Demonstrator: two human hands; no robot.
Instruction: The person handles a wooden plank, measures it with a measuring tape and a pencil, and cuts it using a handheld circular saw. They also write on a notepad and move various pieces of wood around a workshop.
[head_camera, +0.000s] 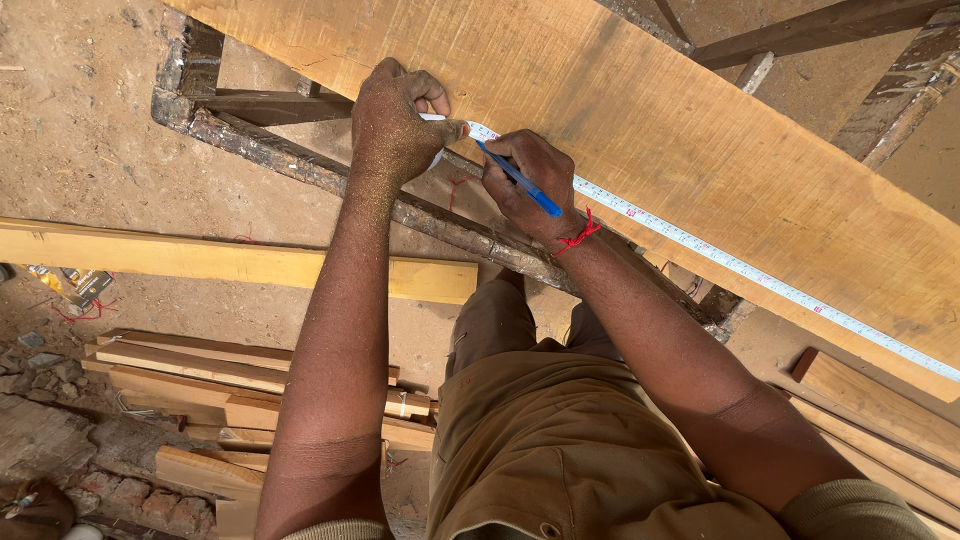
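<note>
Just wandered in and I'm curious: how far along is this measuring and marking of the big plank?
Done: a white measuring tape lies stretched along the wide pale wooden plank, its end pinned by the left hand. In hand: the right hand sets a blue pen at the tape. Left: no finished mark or cut shows yet.

- A small crumpled yellow-and-white printed package (72, 286) lies on the dirt floor at the far left of the frame, about mid-height, just below the left end of a long pale wooden plank (200, 262). It looks squashed and partly torn, with darker print on its face too small to make out. A tangle of thin red thread (80, 312) lies touching its lower edge.
- No signs or screens show.
</note>
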